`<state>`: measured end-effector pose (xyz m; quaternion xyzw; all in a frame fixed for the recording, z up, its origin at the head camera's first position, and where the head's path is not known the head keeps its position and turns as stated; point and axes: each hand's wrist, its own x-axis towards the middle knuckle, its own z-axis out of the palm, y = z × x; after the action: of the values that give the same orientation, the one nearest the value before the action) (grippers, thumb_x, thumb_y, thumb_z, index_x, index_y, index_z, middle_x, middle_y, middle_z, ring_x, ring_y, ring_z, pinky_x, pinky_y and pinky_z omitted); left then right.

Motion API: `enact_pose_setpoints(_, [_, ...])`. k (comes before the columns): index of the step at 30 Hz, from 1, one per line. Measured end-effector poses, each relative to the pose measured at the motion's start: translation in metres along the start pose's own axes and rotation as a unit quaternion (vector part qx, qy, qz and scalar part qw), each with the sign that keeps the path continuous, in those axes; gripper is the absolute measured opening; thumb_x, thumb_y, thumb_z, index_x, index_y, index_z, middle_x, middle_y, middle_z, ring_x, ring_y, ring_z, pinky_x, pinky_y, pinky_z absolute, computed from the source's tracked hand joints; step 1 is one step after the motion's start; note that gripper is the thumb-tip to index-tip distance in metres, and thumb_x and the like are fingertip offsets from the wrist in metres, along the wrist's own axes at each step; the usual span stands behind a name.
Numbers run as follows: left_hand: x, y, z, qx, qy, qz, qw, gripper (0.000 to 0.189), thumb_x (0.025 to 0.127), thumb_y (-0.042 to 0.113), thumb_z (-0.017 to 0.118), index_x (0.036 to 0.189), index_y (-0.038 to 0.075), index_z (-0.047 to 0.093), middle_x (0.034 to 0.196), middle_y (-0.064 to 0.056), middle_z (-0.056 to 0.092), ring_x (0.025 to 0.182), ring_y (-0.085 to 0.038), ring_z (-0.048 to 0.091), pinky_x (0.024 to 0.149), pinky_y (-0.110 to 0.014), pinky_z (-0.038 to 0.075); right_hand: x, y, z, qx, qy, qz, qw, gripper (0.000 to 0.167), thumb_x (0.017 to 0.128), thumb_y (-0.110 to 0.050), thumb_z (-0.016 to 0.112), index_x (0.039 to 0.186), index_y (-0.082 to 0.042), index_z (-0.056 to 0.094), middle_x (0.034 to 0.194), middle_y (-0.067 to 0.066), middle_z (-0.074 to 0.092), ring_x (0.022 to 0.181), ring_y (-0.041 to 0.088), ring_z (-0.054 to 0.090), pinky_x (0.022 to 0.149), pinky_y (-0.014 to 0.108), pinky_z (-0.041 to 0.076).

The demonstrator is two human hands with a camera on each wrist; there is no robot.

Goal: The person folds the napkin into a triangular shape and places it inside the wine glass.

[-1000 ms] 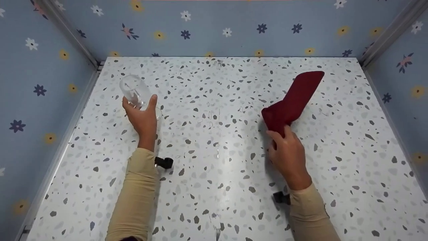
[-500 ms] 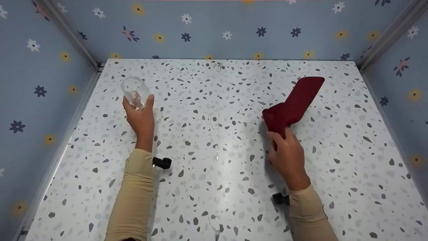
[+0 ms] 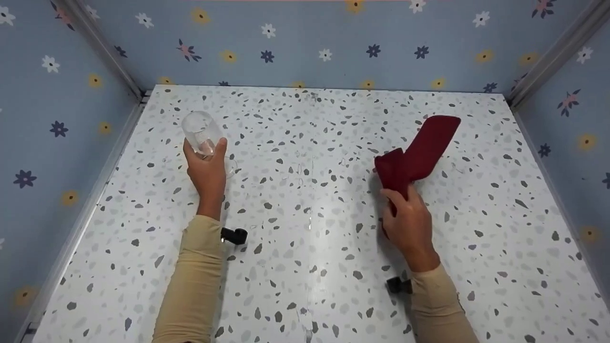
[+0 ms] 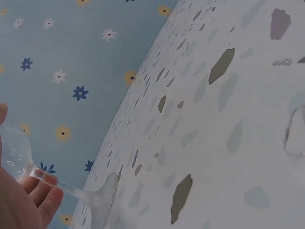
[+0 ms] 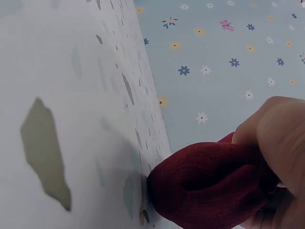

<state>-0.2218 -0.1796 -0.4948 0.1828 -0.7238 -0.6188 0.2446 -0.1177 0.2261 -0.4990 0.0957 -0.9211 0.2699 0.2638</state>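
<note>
On the left, my left hand (image 3: 208,174) holds a clear wine glass (image 3: 200,129) at the base of its bowl, with thumb and fingers on either side. The bowl tilts away toward the back wall. In the left wrist view the stem (image 4: 71,190) passes by the fingers, and the foot (image 4: 104,200) is close to the tabletop. My right hand (image 3: 411,226) pinches a dark red soft cloth (image 3: 431,143) at its near end. One long flap points to the far right, and a shorter fold bends left. A rounded, knit-textured fold (image 5: 205,186) shows in the right wrist view.
Both hands work over a white speckled table (image 3: 305,228). Blue flowered panels (image 3: 305,43) stand at the back and on both sides. A small black camera mount (image 3: 234,236) sticks out from the left wrist, another black mount (image 3: 398,286) from the right.
My left hand has shifted slightly right with the wine glass. The right hand keeps its grip on the cloth, whose far flap sits a little lower in the view. The head view has tilted slightly.
</note>
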Motion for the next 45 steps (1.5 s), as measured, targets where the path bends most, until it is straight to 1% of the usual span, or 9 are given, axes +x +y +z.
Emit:
enact_pose_setpoints(8, [-0.011, 0.000, 0.007, -0.002, -0.023, 0.002, 0.9997, 0.088, 0.089, 0.047, 0.074, 0.158, 0.022, 0.026, 0.138, -0.010, 0.054, 0.120, -0.015, 0.056, 0.099, -0.031, 0.046, -0.002, 0.001, 0.002, 0.010, 0.005, -0.002, 0.9999, 0.034, 0.079, 0.007, 0.075, 0.110, -0.005, 0.075, 0.107, 0.024, 0.060, 0.088, 0.038, 0.061, 0.078, 0.051, 0.053])
enact_pose_setpoints(12, [-0.015, -0.002, 0.010, 0.004, -0.021, 0.001, 0.9998, 0.088, 0.088, 0.047, 0.075, 0.158, 0.022, 0.028, 0.140, -0.010, 0.054, 0.121, -0.016, 0.056, 0.100, -0.032, 0.045, -0.002, 0.001, 0.001, 0.013, 0.007, -0.004, 0.9999, 0.033, 0.079, 0.007, 0.074, 0.110, -0.005, 0.075, 0.106, 0.024, 0.060, 0.086, 0.038, 0.061, 0.076, 0.051, 0.054])
enact_pose_setpoints(16, [-0.017, -0.003, 0.012, 0.011, -0.019, 0.001, 0.9998, 0.090, 0.087, 0.049, 0.076, 0.158, 0.021, 0.028, 0.140, -0.013, 0.055, 0.122, -0.021, 0.058, 0.099, -0.035, 0.046, -0.003, 0.001, 0.001, 0.014, 0.013, -0.005, 0.9998, 0.032, 0.079, 0.007, 0.074, 0.109, -0.005, 0.076, 0.103, 0.023, 0.060, 0.082, 0.037, 0.061, 0.073, 0.050, 0.053])
enact_pose_setpoints(23, [-0.017, -0.005, 0.014, 0.034, -0.021, 0.004, 0.9992, 0.094, 0.085, 0.054, 0.075, 0.158, 0.019, 0.028, 0.137, -0.016, 0.057, 0.115, -0.018, 0.059, 0.097, -0.037, 0.047, -0.002, 0.003, 0.001, 0.022, 0.027, -0.012, 0.9993, 0.031, 0.081, 0.006, 0.071, 0.109, -0.006, 0.076, 0.097, 0.022, 0.058, 0.077, 0.035, 0.058, 0.071, 0.048, 0.053])
enact_pose_setpoints(28, [-0.020, -0.003, 0.018, 0.044, -0.023, 0.013, 0.9987, 0.095, 0.085, 0.055, 0.075, 0.158, 0.017, 0.028, 0.136, -0.017, 0.059, 0.114, -0.018, 0.061, 0.097, -0.036, 0.048, -0.002, 0.003, 0.001, 0.035, 0.026, -0.006, 0.9990, 0.032, 0.080, 0.008, 0.072, 0.109, -0.005, 0.076, 0.100, 0.022, 0.059, 0.080, 0.035, 0.059, 0.073, 0.048, 0.053])
enact_pose_setpoints(32, [-0.024, 0.000, 0.021, 0.033, -0.030, 0.018, 0.9989, 0.093, 0.086, 0.051, 0.076, 0.158, 0.016, 0.029, 0.135, -0.015, 0.059, 0.116, -0.018, 0.061, 0.097, -0.035, 0.048, -0.001, 0.002, 0.001, 0.047, 0.028, -0.001, 0.9985, 0.033, 0.079, 0.009, 0.074, 0.109, -0.004, 0.076, 0.102, 0.023, 0.060, 0.086, 0.035, 0.060, 0.077, 0.047, 0.053])
enact_pose_setpoints(37, [-0.026, 0.001, 0.025, 0.029, -0.030, 0.009, 0.9991, 0.092, 0.085, 0.051, 0.076, 0.157, 0.018, 0.030, 0.133, -0.011, 0.060, 0.114, -0.016, 0.060, 0.097, -0.034, 0.047, 0.000, 0.001, 0.000, 0.059, 0.027, 0.007, 0.9979, 0.032, 0.080, 0.008, 0.076, 0.110, -0.004, 0.076, 0.103, 0.023, 0.060, 0.089, 0.034, 0.061, 0.080, 0.047, 0.053])
enact_pose_setpoints(41, [-0.028, 0.002, 0.028, 0.027, -0.036, 0.006, 0.9990, 0.093, 0.085, 0.054, 0.076, 0.158, 0.020, 0.029, 0.131, -0.012, 0.062, 0.112, -0.016, 0.061, 0.095, -0.034, 0.048, 0.001, 0.001, 0.001, 0.062, 0.028, 0.008, 0.9977, 0.031, 0.080, 0.007, 0.077, 0.109, -0.004, 0.076, 0.100, 0.022, 0.059, 0.086, 0.032, 0.061, 0.077, 0.045, 0.054])
enact_pose_setpoints(45, [-0.031, 0.003, 0.031, 0.016, -0.056, 0.004, 0.9983, 0.094, 0.085, 0.054, 0.075, 0.158, 0.021, 0.027, 0.132, -0.011, 0.062, 0.112, -0.016, 0.062, 0.094, -0.036, 0.049, 0.001, 0.003, 0.002, 0.062, 0.033, 0.005, 0.9975, 0.030, 0.081, 0.007, 0.077, 0.109, -0.004, 0.076, 0.098, 0.021, 0.058, 0.083, 0.032, 0.060, 0.075, 0.044, 0.055])
